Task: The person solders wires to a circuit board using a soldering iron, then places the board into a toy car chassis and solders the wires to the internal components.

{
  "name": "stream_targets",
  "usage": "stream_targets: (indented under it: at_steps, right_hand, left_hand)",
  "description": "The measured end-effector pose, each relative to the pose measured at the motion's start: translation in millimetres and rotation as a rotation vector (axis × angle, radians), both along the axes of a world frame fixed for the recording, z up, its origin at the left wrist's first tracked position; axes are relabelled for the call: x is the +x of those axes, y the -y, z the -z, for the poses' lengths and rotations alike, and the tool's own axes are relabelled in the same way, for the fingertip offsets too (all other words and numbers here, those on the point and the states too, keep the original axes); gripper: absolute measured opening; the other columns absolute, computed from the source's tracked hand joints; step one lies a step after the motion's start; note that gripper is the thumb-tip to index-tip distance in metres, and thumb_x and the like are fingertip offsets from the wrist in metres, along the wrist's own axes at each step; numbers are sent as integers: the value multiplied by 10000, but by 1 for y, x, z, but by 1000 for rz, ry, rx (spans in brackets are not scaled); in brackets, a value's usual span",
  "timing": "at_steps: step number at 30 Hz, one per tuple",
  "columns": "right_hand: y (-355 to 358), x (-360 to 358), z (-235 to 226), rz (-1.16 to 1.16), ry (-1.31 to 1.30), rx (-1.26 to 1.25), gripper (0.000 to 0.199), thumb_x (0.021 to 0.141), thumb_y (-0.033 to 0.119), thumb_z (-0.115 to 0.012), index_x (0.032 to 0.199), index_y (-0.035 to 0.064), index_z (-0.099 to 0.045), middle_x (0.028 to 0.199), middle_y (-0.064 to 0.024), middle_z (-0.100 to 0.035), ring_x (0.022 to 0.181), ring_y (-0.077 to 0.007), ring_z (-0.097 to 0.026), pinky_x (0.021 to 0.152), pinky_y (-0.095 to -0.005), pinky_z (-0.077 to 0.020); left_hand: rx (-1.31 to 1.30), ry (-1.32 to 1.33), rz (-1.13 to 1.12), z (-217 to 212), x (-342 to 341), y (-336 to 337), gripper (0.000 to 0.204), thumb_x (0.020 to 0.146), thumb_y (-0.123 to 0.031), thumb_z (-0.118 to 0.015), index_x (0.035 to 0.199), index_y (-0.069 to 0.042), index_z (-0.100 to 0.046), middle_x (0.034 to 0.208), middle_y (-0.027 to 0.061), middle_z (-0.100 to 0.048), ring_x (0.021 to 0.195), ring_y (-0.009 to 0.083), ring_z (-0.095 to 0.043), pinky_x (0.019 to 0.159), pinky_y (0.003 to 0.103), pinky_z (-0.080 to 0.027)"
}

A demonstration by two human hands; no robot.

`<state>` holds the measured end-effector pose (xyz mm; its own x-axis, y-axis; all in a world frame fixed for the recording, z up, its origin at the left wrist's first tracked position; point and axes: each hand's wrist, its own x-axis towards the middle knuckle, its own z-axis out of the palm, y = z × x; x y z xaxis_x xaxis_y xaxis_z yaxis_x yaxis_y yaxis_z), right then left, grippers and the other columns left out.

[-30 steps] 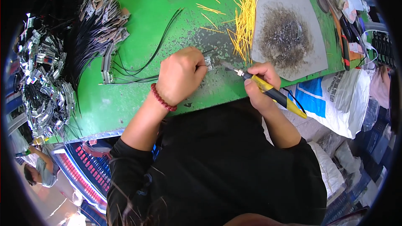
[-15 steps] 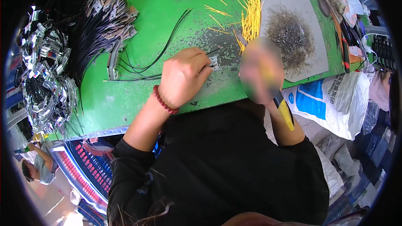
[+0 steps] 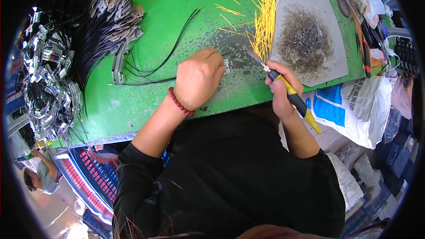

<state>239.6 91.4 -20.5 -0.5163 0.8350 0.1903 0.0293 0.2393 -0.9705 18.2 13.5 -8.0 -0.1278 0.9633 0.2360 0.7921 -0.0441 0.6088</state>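
Pinching a small metal piece (image 3: 227, 65) against the green surface (image 3: 177, 13), the left hand (image 3: 198, 77) has its grip closed on it, thin black wires (image 3: 164, 64) trailing away from the piece toward the person's left. Just to the right of the piece, the right hand (image 3: 283, 89) is clamped around a yellow-and-black knife (image 3: 290, 97), its blade tip raised and pointing back toward the piece without touching it.

Beyond the piece, farther from the person, lie loose yellow wire bits (image 3: 263, 17); right of these sits a grey mat (image 3: 310, 35) covered in dark shavings. Well to the left of the piece is a bundle of black wires with metal ends (image 3: 108, 22), and farther left a heap of shiny metal parts (image 3: 44, 75). A white and blue sack (image 3: 354, 106) hangs off the surface edge to the right.

The blade stands close to the left fingertips, so a slip off the small piece could likely cut them. The piece is tiny and held only by fingertips; pressure from the blade might flick it away or nick the wires.
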Motion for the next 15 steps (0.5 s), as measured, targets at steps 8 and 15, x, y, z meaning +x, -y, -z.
stream_targets:
  at_steps: [8,15]
  right_hand:
    - [10,8,14,-82,-71,-145,240,885,156,-673,991,20,-506,777,-47,-599,674,-74,-573,615,-211,-451]
    - [11,3,12,-69,-28,-68,188,866,98,-665,943,20,-513,763,-15,-574,633,-38,-490,576,-195,-377]
  left_hand:
    - [-68,37,13,-3,-3,-2,92,760,-43,-703,807,-34,-625,837,109,-608,778,314,-617,659,386,-501]
    - [-49,32,56,-3,-5,-3,91,766,-57,-706,817,-36,-634,854,103,-608,789,319,-615,670,395,-504]
